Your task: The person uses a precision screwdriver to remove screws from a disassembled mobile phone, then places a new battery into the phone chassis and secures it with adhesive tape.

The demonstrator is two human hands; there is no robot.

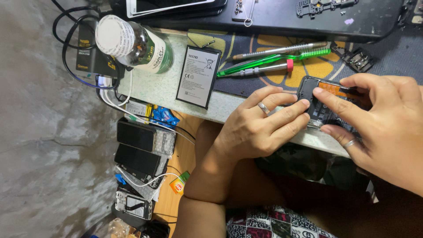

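While both hands pinch it, we judge the opened phone [328, 105] light, rigid, fragile (boards exposed): left hand [260, 128] and right hand [379, 128] grip its edges.

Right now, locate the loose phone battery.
The battery lies flat on the table, left of the left hand, between the bottle and the screwdrivers.

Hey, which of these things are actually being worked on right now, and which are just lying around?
In use:
opened phone
left hand
right hand

Lying about:
loose battery
green tweezers
screwdrivers
bottle
stacked phones
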